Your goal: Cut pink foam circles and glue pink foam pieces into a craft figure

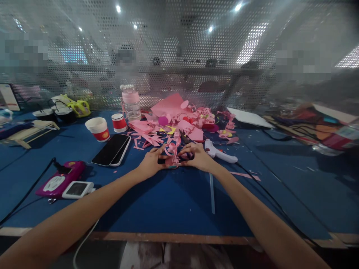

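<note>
Both hands meet at a small pink paper craft (173, 158) with curled strips on top and a round base, standing on the blue table. My left hand (151, 161) pinches its base from the left, thumb low and fingers above. From the other side, my right hand (198, 157) closes its fingertips on the craft's right edge. A heap of pink paper pieces (171, 106) lies just behind the hands. The white hot glue gun (220, 152) rests right of my right hand, and a clear glue stick (212, 194) lies under my right wrist.
Left of the hands lie two phones (112, 149), with paper cups (98, 129) and a pink-lidded bottle (130, 102) behind. A purple power bank (63, 179) sits further left. A perforated screen (179, 48) closes off the back. The glue gun's cord (269, 198) runs toward the front right.
</note>
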### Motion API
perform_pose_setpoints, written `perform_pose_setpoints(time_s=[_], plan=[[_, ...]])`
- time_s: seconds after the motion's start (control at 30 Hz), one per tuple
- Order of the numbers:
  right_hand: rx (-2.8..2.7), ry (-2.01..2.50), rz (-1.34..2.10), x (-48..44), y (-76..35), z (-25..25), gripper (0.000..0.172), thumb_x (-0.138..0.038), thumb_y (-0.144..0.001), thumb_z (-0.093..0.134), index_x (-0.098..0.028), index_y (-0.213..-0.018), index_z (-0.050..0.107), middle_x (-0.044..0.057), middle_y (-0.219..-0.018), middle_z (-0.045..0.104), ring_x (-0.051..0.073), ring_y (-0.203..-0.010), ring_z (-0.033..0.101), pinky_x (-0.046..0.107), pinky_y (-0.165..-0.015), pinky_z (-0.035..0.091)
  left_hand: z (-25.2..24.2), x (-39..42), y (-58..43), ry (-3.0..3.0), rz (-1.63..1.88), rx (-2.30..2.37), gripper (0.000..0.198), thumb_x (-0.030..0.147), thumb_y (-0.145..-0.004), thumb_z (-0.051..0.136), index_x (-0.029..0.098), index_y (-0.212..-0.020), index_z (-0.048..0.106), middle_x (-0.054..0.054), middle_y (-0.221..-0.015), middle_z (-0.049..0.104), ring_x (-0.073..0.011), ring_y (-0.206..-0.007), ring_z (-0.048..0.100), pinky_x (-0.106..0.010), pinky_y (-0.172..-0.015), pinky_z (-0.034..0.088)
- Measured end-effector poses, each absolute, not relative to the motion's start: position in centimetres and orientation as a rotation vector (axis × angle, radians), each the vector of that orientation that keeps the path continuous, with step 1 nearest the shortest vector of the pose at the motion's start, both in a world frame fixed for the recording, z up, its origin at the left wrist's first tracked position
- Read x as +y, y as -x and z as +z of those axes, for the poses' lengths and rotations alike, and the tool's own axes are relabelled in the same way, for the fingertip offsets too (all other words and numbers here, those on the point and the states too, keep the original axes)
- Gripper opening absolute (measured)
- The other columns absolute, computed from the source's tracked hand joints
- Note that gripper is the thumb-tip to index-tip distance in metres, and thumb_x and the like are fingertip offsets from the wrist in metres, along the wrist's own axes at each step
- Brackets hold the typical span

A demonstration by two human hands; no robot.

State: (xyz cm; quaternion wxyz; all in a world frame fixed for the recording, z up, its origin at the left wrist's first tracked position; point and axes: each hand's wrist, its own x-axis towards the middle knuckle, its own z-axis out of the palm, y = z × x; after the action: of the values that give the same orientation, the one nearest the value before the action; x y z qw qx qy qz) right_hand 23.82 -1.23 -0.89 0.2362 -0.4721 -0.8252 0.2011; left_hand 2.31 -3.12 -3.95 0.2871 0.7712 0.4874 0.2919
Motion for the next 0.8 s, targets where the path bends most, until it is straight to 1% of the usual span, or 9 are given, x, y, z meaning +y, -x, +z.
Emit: perform_pose_setpoints(time_s=[0.07,0.2,0.37,0.47,0.57,0.7,0.8], plan=[[-2.272,1.302,0.535,-1.2,-23.8,-1.0,0.031,-0.033,-0.055,0.079,-0.025,-0.084,0.073,0.006,-0.096,0.061,0.026,-0.096,0.052,0.044,-0.089,0.034,-3.8,-3.2,-2.3,-2.052,0.779,1.299,0.076,0.028,-0.068,0.069,0.018,-0.135,0.033,-0.006,-0.101,0.068,-0.0220,-0.113,0.052,-0.037,-0.095,0.040],[-2.277,1.325,0.524,-1.3,-23.9,-1.1,0.032,-0.036,-0.056,0.078,-0.026,-0.086,0.073,0.006,-0.098,0.060,0.027,-0.098,0.050,0.047,-0.090,0.032,-3.4,-3.4,-2.3,-2.090,0.777,1.326,0.074,0.028,-0.068,0.069,0.018,-0.134,0.036,-0.006,-0.096,0.070,-0.0238,-0.117,0.048,-0.040,-0.097,0.037],[-2.271,1.285,0.503,-1.3,-24.1,-1.0,0.031,-0.040,-0.056,0.078,-0.026,-0.084,0.073,0.006,-0.098,0.060,0.026,-0.097,0.050,0.044,-0.089,0.034,-3.5,-3.4,-2.3,-2.010,0.817,1.310,0.076,0.027,-0.067,0.069,0.019,-0.135,0.034,-0.008,-0.107,0.066,-0.0218,-0.102,0.059,-0.038,-0.092,0.042],[-2.268,1.283,0.500,-1.3,-24.1,-0.6,0.031,-0.040,-0.056,0.077,-0.026,-0.083,0.073,0.007,-0.097,0.060,0.026,-0.096,0.051,0.043,-0.089,0.034,-3.5,-3.4,-2.3,-2.009,0.838,1.338,0.078,0.029,-0.066,0.070,0.018,-0.134,0.035,-0.008,-0.104,0.066,-0.0228,-0.105,0.057,-0.037,-0.091,0.042],[-2.245,1.272,0.516,-1.5,-24.0,-0.2,0.030,-0.039,-0.057,0.077,-0.025,-0.083,0.073,0.007,-0.097,0.060,0.024,-0.094,0.052,0.041,-0.087,0.035,-3.3,-3.4,-2.2,-2.017,0.844,1.356,0.077,0.027,-0.067,0.070,0.018,-0.134,0.035,-0.007,-0.101,0.066,-0.0228,-0.106,0.057,-0.037,-0.093,0.041],[-2.257,1.210,0.538,-1.6,-24.0,0.3,0.027,-0.038,-0.059,0.077,-0.025,-0.083,0.072,0.006,-0.095,0.062,0.023,-0.094,0.053,0.040,-0.085,0.036,-3.3,-3.3,-2.1,-2.004,0.880,1.355,0.080,0.026,-0.064,0.071,0.022,-0.135,0.034,-0.006,-0.102,0.066,-0.0218,-0.105,0.057,-0.039,-0.095,0.040],[-2.256,1.204,0.538,-1.6,-24.0,0.5,0.026,-0.036,-0.059,0.077,-0.026,-0.083,0.072,0.006,-0.095,0.064,0.024,-0.094,0.053,0.040,-0.086,0.036,-3.5,-3.1,-2.0,-1.959,0.929,1.309,0.083,0.025,-0.063,0.072,0.022,-0.136,0.033,-0.006,-0.103,0.065,-0.0207,-0.100,0.060,-0.040,-0.095,0.041]])
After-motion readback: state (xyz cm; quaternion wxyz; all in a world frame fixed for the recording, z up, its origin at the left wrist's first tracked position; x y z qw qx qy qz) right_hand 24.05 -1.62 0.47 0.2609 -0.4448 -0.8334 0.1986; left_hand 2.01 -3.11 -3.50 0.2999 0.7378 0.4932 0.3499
